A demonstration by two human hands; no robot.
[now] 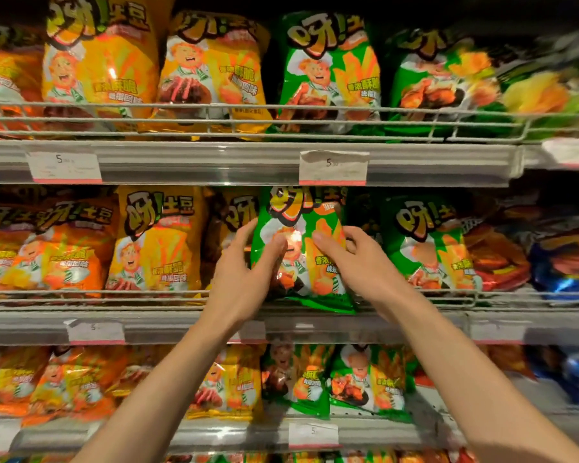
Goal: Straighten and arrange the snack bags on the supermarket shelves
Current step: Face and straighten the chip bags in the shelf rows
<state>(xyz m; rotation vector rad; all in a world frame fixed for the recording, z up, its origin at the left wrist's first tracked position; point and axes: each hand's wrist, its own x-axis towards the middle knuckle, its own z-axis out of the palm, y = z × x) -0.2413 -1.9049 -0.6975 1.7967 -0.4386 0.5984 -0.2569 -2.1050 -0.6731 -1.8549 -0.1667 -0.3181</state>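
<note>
A green snack bag (303, 228) with a cartoon chef stands on the middle shelf, its bottom edge hanging over the wire rail (147, 294). My left hand (248, 272) grips its left edge, thumb on the front. My right hand (355, 259) holds its right edge, fingers spread across the front. A yellow bag (157, 238) stands to its left, and another yellow one (234, 215) sits partly hidden behind it. A second green bag (428, 242) stands to its right.
Orange bags (47, 248) fill the middle shelf's left end; red and blue bags (549, 259) fill the right. The upper shelf (214, 162) carries yellow and green bags behind a wire rail, with price tags (333, 168) on its edge. The lower shelf holds more bags (365, 379).
</note>
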